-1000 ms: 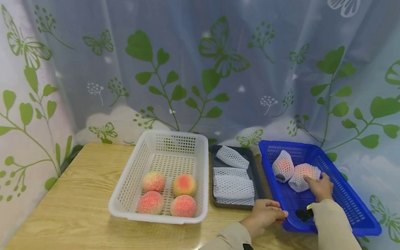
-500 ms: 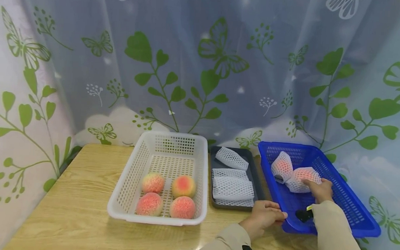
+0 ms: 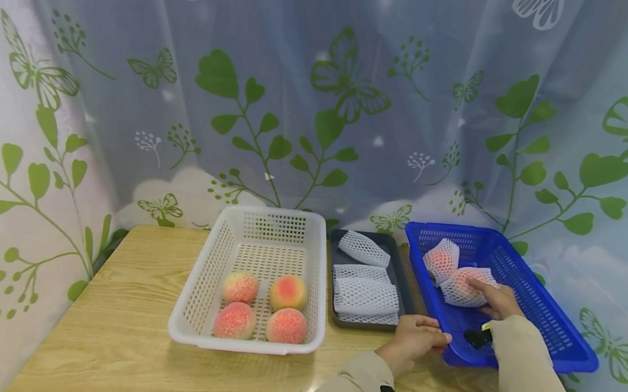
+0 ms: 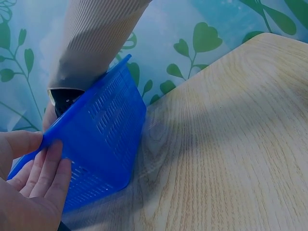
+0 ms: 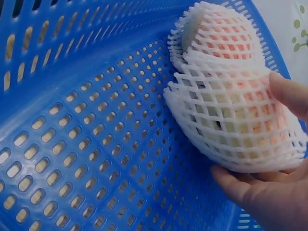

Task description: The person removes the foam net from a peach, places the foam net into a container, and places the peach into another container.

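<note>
Inside the blue basket (image 3: 540, 296), my right hand (image 3: 500, 299) holds a peach in a white foam net (image 3: 464, 287), thumb on one side and fingers under it in the right wrist view. Against it lies a second netted peach (image 3: 441, 259), at the basket's left side. My left hand (image 3: 415, 340) pinches the near left corner of the basket's rim; in the left wrist view the thumb is above the rim (image 4: 50, 137) and the fingers lie against the outer wall.
A dark tray (image 3: 407, 295) left of the blue basket bears several white foam nets (image 3: 367, 293). Farther left stands a white basket (image 3: 191, 308) with several bare peaches (image 3: 288, 324) in its near half. Behind the wooden table (image 3: 127, 304) hangs a patterned curtain (image 3: 297, 100).
My right hand has pushed the netted peach a little left and nearer, up against the other one, which has tilted. The left hand stays on the rim.
</note>
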`<state>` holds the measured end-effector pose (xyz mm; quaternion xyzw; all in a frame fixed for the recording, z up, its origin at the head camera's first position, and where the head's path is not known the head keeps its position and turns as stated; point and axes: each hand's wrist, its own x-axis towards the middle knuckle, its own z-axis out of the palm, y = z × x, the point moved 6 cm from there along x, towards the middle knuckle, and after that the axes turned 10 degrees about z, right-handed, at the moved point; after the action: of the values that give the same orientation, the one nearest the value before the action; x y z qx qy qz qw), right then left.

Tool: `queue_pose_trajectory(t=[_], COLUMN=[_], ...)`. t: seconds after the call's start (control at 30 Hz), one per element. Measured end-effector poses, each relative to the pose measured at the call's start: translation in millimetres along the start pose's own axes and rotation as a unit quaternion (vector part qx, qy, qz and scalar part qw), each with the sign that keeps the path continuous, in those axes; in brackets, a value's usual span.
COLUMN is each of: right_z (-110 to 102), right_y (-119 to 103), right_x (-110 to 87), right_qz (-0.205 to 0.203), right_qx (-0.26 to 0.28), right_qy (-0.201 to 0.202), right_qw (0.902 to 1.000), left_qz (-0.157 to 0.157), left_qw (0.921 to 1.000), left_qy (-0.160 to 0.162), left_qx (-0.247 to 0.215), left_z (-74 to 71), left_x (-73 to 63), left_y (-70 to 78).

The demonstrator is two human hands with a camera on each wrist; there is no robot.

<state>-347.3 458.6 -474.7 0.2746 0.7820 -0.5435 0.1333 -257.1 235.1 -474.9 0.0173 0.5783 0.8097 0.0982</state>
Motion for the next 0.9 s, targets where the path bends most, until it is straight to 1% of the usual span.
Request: queue_pose_trajectory(t=[0.1,0.17,0.4,0.63,0.7,0.8,0.9], right_z=[2,3,-1,-11,-14,-17,-19], right_y=[0,0,-6,-11,-13,-19,-28], right_x=[-1.5,-2.4,-9.9,-16.5,-18.5,-22.6,-28.0], right_qz=[-0.013,-0.021,-0.036,-0.026,-0.022,-0.023,-0.04], right_qx=[0.008,0.008,0.004,0.035,0.038,0.041,0.048], right_qy=[-0.013,-0.007,0.049,0.095,0.103,0.105,0.094], right_qw=[0.9998,0.9997,0.9982,0.9945,0.9937,0.9933,0.9937], left_qz=[-0.002,-0.003,0.0,0.0,0.001,0.005,0.006], left_qw=[1.0,1.0,0.9999,0.9999,0.9999,0.9999,0.9999], left_qy=[-0.001,-0.001,0.003,0.002,0.003,0.006,0.014], left_qx=[0.0,0.001,-0.01,-0.014,-0.015,-0.01,-0.004], left_z=[0.4,0.5,0.8,1.7,1.6,1.2,1.3], left_x=[-0.4,-0.8,-1.8,-1.9,-2.0,-2.0,-2.2], left_y=[-0.6,-0.8,0.2,-0.6,-0.5,-0.3,0.5])
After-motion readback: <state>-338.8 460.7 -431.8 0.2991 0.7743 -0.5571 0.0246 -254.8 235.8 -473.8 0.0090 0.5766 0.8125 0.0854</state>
